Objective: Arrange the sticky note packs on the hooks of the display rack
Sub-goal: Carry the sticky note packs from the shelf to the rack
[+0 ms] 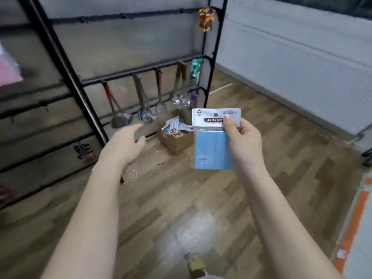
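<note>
Right hand pinches the flat blue sticky note pack in clear plastic by its white header card, thumb on front; light, slippery-looking, best gripped below the hang hole; left hand loose, holding nothing.

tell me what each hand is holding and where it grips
The right hand pinches the blue sticky note pack at its right edge, thumb on the header card. The left hand holds nothing.

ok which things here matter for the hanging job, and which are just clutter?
Job:
- blue sticky note pack, pinched in the right hand
- display rack
- left hand, holding nothing
- cardboard box of packets on the floor

Clutter:
- ladles and spatulas on the rack
- snack packet at the rack's top
</note>
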Motion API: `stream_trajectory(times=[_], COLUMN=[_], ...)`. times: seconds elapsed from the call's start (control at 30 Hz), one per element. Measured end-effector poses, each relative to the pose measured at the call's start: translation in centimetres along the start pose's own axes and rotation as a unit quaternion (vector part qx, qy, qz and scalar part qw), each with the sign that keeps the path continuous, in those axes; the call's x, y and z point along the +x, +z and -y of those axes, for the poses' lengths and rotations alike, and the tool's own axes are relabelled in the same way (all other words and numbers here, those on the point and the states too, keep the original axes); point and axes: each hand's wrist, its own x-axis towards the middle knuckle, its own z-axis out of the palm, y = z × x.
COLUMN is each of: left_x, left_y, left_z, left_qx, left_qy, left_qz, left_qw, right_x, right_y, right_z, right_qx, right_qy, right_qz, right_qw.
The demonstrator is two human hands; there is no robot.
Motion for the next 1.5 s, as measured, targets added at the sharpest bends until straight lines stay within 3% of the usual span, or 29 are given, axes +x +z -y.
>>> stream_trajectory(times=[0.2,0.6,1.17,1.5], left_x=[-0.7,-7.7,-19.1,-20.4], left_y=[-3.6,-8.4,-25.2,-32.5], left_z=[5.0,14.0,39.4,51.9], left_qx=[-0.021,-0.027,0.000,0.002], left_qy=[-0.195,-0.382,-0.441,-0.471], left_qz=[-0.119,-0.199,-0.262,-0.292], left_qw=[0.973,0.902,0.858,0.832], right_x=[6.9,4.0,-15.9,-22.3], right_y=[7.2,22.8,50.4,66.3], right_z=[0.5,-0.3,3.6,5.4], right_qx=[-0.014,-0.028,0.033,0.069], right_qy=[-0.012,0.002,-0.013,-0.011], right_qz=[0.188,0.410,0.480,0.513], right_qw=[0.982,0.912,0.877,0.855])
